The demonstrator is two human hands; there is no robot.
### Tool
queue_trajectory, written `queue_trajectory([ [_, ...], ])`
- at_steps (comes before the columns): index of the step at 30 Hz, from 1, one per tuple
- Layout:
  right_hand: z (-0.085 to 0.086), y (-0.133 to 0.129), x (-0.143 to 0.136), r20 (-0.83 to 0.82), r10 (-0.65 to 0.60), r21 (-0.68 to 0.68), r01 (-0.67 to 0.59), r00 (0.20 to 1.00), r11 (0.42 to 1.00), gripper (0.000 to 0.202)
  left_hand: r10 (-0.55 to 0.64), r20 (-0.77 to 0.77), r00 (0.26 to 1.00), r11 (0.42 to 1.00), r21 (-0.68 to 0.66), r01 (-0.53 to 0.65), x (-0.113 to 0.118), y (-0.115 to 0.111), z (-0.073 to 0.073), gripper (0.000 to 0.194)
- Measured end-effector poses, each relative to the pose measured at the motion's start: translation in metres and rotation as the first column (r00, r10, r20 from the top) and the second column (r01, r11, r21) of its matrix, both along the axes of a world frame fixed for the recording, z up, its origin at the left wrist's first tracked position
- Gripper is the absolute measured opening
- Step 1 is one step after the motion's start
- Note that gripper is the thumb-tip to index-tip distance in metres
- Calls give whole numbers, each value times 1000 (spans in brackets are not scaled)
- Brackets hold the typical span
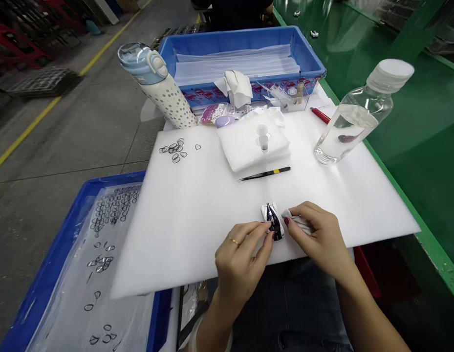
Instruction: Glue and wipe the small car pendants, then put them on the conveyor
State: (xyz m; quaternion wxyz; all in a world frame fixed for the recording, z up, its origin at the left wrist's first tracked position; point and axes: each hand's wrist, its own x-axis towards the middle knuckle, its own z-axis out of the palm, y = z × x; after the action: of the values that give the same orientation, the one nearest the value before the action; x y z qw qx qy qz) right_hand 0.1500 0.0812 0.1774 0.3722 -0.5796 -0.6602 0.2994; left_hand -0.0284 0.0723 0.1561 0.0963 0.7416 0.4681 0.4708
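Note:
A small toy car (272,215) with a white body and a glossy black top sits on the white foam sheet (183,220) near its front edge. My left hand (243,254), with a ring on one finger, pinches its thumb and forefinger at the near left side of the car. Just right of the car, my right hand (320,234) is closed around a folded white tissue (302,224), one corner poking out towards the car. Black tweezers (267,173) with a yellow band lie beyond, along a white foam block (245,142) bearing a small clear cup (263,142).
Thin black rings (175,149) lie at the sheet's far left, and more lie in a blue tray (76,210) lower left. A dotted bottle (164,93), a blue bin (234,41), a red pen (319,115) and a clear bottle (353,122) stand or lie around the back.

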Motion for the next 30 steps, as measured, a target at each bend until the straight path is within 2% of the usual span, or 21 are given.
queue_trajectory([
  [6,0,1,0,-9,30,-54,-31,999,998,11,-25,-85,996,1000,-5,25,10,1,-2,24],
  [11,0,0,1,13,51,-69,-50,999,996,11,-12,-57,998,998,-57,9,8,1,-4,23],
  [23,-1,0,0,51,42,-88,-37,998,995,10,13,21,1000,961,-276,-6,0,6,1,23],
  [30,-1,1,-1,58,34,-84,-29,998,996,9,1,-1,1000,953,-303,-2,3,5,0,24],
])
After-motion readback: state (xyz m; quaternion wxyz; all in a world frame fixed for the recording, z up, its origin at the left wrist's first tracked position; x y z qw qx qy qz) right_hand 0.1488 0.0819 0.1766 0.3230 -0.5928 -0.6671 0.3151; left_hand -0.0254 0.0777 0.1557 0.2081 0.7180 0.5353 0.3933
